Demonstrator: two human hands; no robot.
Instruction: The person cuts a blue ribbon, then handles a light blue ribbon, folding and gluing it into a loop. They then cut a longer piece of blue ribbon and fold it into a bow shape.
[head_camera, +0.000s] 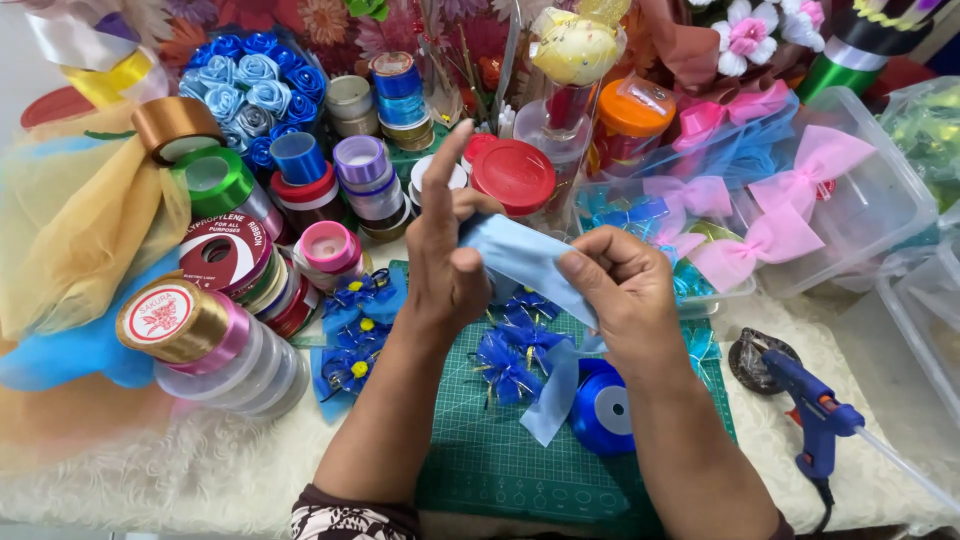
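Open room: near half of green cutting mat (500, 470) and white tabletop (200, 480) at near left. Blocked left by stacked ribbon rolls (230, 290); far by jars (515, 175); right by clear bins (850, 220). Blue glue gun (810, 410) lies near right. Blue bows (505, 365) and blue ribbon spool (605, 405) crowd mid-mat.

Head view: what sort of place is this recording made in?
Most likely a ribbon-craft worktable, at home or in a small workshop. Ribbon spools crowd the left, a green cutting mat lies under both hands, which fold a light blue ribbon, and a blue glue gun rests at right.
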